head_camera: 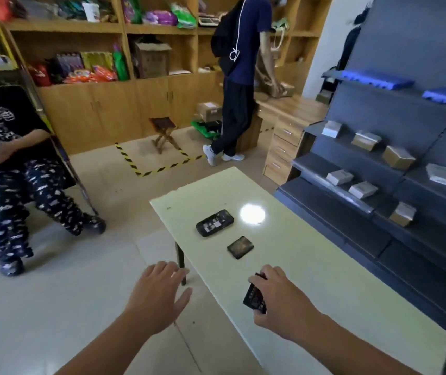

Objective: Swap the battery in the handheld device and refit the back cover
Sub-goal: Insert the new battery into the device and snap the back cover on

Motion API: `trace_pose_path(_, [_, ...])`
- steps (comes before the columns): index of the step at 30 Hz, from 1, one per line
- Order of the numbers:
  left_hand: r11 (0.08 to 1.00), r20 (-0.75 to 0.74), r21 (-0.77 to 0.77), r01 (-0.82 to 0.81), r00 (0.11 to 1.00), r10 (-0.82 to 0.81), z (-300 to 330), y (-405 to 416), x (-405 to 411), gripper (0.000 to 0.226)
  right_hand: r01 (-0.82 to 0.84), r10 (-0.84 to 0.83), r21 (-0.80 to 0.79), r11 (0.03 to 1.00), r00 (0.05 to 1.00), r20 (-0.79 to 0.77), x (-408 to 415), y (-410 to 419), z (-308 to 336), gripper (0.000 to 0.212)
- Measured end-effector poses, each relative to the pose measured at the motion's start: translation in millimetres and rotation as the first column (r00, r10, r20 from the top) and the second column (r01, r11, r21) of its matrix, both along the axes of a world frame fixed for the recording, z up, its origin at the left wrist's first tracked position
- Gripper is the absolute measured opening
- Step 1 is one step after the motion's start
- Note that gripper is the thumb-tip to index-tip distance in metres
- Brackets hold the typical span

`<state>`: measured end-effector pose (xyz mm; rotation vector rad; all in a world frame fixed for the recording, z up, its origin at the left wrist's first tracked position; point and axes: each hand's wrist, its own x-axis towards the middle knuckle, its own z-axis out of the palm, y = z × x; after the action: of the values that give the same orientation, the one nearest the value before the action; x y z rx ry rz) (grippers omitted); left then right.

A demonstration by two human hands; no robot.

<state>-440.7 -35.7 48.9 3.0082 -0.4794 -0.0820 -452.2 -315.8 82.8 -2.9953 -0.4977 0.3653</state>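
Note:
A black handheld device (pixel 215 222) lies on the pale table (pixel 311 253) with its back uncovered and labels showing. A small dark flat piece (pixel 240 247), either a battery or the back cover, lies just nearer to me. My right hand (pixel 280 300) hovers over the table's near part and grips a black battery (pixel 254 296) by its edges. My left hand (pixel 159 293) is spread, palm down, over the floor just left of the table edge, holding nothing.
Dark shelving (pixel 378 171) with several small boxes stands close along the table's right side. A person sits at left (pixel 13 171); another stands by wooden shelves (pixel 235 77). A folding stool (pixel 165 133) sits inside floor tape. A bright light glare (pixel 252 214) marks the table.

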Motion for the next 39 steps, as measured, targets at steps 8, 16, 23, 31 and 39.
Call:
trace_pose_path(8, [0.988, -0.109, 0.049, 0.148, 0.984, -0.142, -41, 18, 193, 0.059, 0.194, -0.19, 0.017, 0.981, 0.975, -0.113, 101, 38, -14, 0.048])
trace_pose_path(16, [0.969, -0.225, 0.14, 0.204, 0.96, -0.17, -111, -30, 309, 0.067, 0.282, -0.274, 0.017, 0.959, 0.945, -0.179, 192, 31, -43, 0.056])
trace_pose_path(23, [0.921, -0.265, 0.243, 0.303, 0.934, -0.238, -144, -69, 348, 0.08, 0.39, -0.375, 0.015, 0.921, 0.896, -0.239, 225, 39, -54, 0.05])
trace_pose_path(31, [0.924, -0.315, 0.187, 0.333, 0.911, -0.265, -174, -88, 374, 0.095, 0.503, -0.486, -0.003, 0.864, 0.834, -0.261, 233, 45, -56, 0.052])
trace_pose_path(39, [0.934, -0.571, -0.356, 0.011, 0.789, -0.227, -152, -86, 388, 0.113, 0.544, -0.532, -0.012, 0.839, 0.817, -0.224, 248, 54, -34, 0.052])
